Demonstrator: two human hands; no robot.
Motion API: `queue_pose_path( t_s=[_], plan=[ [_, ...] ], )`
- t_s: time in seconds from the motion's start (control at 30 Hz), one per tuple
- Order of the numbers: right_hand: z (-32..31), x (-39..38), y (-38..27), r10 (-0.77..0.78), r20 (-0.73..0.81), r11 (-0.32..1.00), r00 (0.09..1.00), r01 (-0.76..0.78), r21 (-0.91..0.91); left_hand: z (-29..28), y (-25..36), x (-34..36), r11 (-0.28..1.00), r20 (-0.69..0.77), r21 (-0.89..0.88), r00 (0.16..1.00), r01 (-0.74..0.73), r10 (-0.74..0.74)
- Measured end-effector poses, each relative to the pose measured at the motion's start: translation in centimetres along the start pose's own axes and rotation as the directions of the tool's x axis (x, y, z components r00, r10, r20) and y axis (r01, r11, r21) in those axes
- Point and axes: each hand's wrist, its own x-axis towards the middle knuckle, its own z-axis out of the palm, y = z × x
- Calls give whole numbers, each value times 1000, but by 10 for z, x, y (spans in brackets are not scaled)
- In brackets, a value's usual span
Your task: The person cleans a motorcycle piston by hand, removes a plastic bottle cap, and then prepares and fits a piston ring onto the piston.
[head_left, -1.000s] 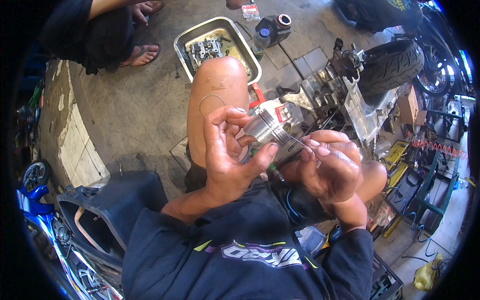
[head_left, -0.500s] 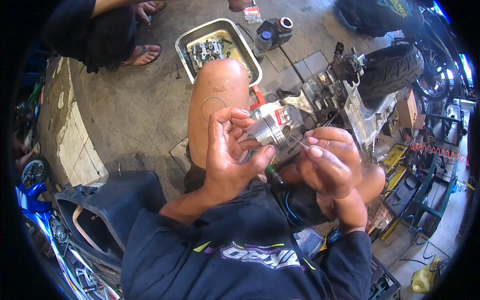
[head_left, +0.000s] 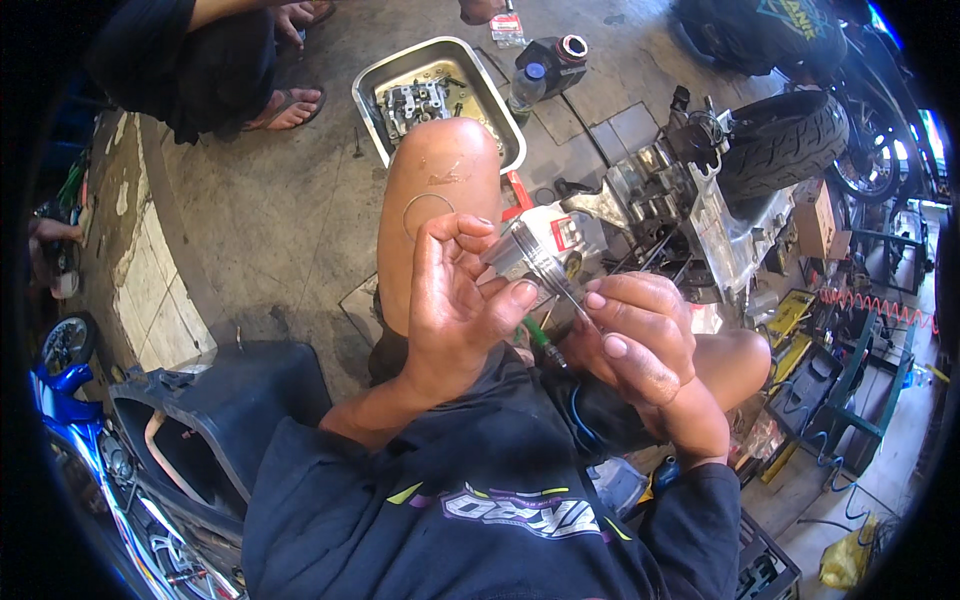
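My left hand (head_left: 440, 305) is closed around a shiny metal piston (head_left: 510, 256), its grooved end tilted toward my right hand. Between the thumb and fingers of my right hand (head_left: 648, 335) is a thin piston ring (head_left: 574, 302), seen almost edge-on. The ring's far side meets the grooved end of the piston; whether it sits in a groove I cannot tell. Another thin ring (head_left: 428, 195) rests on my bare left thigh. Below the piston, a green piece with a metal fitting (head_left: 543, 343) shows between my hands.
A metal tray (head_left: 513, 150) with engine parts stands ahead, beside a bottle (head_left: 526, 88) and a dark container (head_left: 560, 68). An engine case (head_left: 650, 185) with a tyre (head_left: 790, 140) lies at right. A black plastic bin (head_left: 230, 400) is at left. Another person's foot (head_left: 288, 108) is far left.
My right hand has moved left and slightly down, bringing the ring against the piston's grooved end. The piston has tilted a little in my left hand, which stays nearly in place.
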Motion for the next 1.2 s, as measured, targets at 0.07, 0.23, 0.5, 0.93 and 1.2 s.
queue_pose_path(
  t_s=[0.07,0.23,0.5,0.93,1.2],
  plan=[
    [2,-1,1,-13,-1,1000,1000,13,-29,-1,0,0,1000,-3,-27,1000,14,-14],
    [-2,-3,3,-30,50,994,998,35,-100,-4,0,1,989,30,-109,995,102,-99],
    [-2,-7,5,-48,65,978,997,60,-200,-4,-4,1,993,2,-69,996,95,-95],
    [0,0,2,54,91,991,994,-42,-124,-3,1,2,986,39,-150,997,70,-65],
    [4,-6,0,53,75,974,996,-35,-223,0,2,2,988,26,-143,998,61,-58]
  ],
)
